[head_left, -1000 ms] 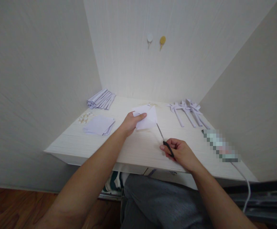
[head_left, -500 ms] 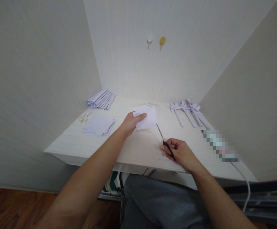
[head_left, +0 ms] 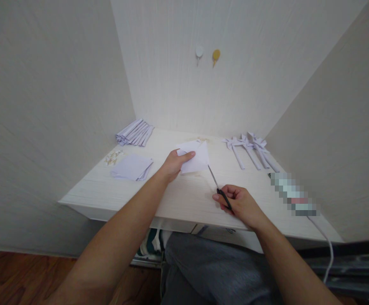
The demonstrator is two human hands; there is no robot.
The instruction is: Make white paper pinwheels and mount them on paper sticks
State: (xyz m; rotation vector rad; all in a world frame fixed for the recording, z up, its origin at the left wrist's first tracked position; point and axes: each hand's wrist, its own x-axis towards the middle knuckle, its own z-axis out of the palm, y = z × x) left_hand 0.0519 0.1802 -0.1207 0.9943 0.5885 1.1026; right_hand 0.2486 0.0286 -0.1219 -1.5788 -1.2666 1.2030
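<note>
My left hand pinches a square sheet of white paper above the middle of the desk, thumb on top. Slits seem to run into the paper from its edges. In my right hand is a pair of black-handled scissors, the fingers closed round the handles. The blades look nearly together, and their tips are at the paper's lower right corner; I cannot tell whether they touch it. Left of my left hand lies a stack of white paper squares.
Rolled paper sticks are piled at the back left, near small scattered pins. Several paper pinwheels on sticks lie at the back right. A blurred phone-like device with a white cable sits at the right edge.
Almost nothing differs. Both hands, the paper and the scissors stay in practically the same place.
</note>
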